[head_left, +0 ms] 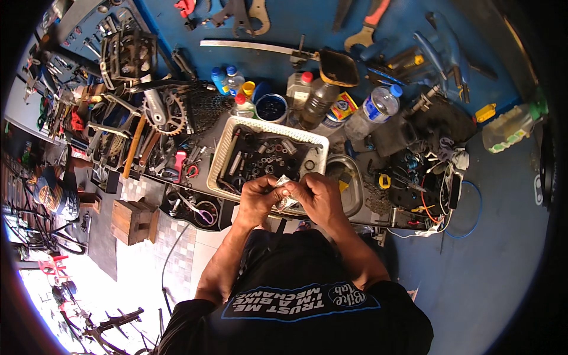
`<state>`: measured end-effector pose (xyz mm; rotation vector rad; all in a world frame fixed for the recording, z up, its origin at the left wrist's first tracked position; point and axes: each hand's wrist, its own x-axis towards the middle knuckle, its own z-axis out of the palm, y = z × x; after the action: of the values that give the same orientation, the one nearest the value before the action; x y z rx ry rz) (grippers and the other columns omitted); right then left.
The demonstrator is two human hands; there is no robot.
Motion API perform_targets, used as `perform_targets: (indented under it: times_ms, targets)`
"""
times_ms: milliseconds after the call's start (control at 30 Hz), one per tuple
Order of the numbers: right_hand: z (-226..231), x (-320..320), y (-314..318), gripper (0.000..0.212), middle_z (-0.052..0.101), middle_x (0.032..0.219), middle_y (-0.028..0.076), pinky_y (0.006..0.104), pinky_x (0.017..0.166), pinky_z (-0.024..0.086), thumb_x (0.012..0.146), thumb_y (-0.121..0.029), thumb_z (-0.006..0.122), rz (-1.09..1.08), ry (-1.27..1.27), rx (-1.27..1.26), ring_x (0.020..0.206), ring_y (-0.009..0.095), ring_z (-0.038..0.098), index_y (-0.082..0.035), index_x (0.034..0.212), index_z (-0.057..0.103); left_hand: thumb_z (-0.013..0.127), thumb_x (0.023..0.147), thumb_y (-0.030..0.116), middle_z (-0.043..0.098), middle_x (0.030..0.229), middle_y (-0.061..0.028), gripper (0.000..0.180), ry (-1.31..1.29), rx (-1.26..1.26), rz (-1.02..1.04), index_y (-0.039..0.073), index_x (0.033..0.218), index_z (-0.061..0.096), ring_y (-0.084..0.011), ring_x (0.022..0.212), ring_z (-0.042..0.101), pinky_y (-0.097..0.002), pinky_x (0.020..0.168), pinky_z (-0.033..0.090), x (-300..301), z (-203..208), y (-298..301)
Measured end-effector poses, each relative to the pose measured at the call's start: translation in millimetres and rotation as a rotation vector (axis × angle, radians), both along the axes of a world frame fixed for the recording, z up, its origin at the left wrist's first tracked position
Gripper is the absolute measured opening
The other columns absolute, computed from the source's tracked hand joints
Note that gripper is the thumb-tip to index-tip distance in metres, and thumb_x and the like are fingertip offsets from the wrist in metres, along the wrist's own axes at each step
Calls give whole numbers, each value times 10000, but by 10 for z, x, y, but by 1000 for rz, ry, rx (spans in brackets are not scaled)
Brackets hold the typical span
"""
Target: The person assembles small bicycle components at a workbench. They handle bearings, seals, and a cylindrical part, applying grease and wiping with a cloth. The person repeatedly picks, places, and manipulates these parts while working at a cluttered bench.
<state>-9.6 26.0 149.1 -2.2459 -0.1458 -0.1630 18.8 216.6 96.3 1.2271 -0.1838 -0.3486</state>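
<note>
Both my hands meet over the near edge of a cream plastic basket (pixel 220 155). Between them is a small, crumpled whitish piece (pixel 286 202), cloth or paper; I cannot tell which. My left hand (pixel 259 200) pinches it from one side, thumb pointing inward. From the other side my right hand (pixel 319 197) grips it, the fingers curled and the thumb close to the left one. Whether something small is wrapped inside is hidden. Dark, greasy metal bike parts (pixel 273 160), among them rings and short tubes, lie in the basket behind my hands.
Right of the basket sits a metal tray (pixel 354 208). Behind stand a blue-lidded plastic bottle (pixel 380 106), a dark liquid bottle (pixel 319 103) and an open tub (pixel 271 107). A crankset (pixel 160 112) and tools crowd the left. A wooden stool (pixel 134 222) stands on the floor.
</note>
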Motion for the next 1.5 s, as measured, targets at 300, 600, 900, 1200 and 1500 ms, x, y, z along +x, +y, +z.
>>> perform_targets:
  times_ms: [300,600,900,1200,1500]
  targets:
    - [92,428,416,226,686,814,-16,239,613,432,1029,-250,710,310,488,627,688,50,541,-29,1020,756,714,1013,101,710,900,-23,130,-154,76,-65,-23,1004,750,-72,803,602,-250,716,492,237,10,860]
    - [-198,578,916,218,689,836,12,221,556,427,969,-183,780,320,680,974,621,62,550,7,1063,731,711,1016,134,707,924,-25,159,-170,-36,-159,-20,1018,746,-79,813,607,-254,724,493,432,-115,1349]
    - [-257,645,1012,194,665,821,22,226,559,435,965,-156,780,373,712,1013,623,72,563,4,1050,710,709,1015,119,710,922,-15,134,-115,-42,-212,-13,1016,731,-72,824,611,-248,744,499,512,-109,1449]
    - [-223,718,886,208,687,845,27,224,561,446,969,-171,772,359,713,987,628,73,582,4,1072,728,708,1019,110,709,917,-3,130,-99,71,-234,-19,1024,724,-51,826,600,-235,733,499,619,-31,1360]
    - [-284,791,660,204,675,846,17,225,581,478,1005,-204,732,285,675,1000,658,81,603,-11,1070,712,842,908,121,682,1053,-42,350,-160,143,90,11,1168,635,-120,931,649,-280,809,541,627,-55,946]
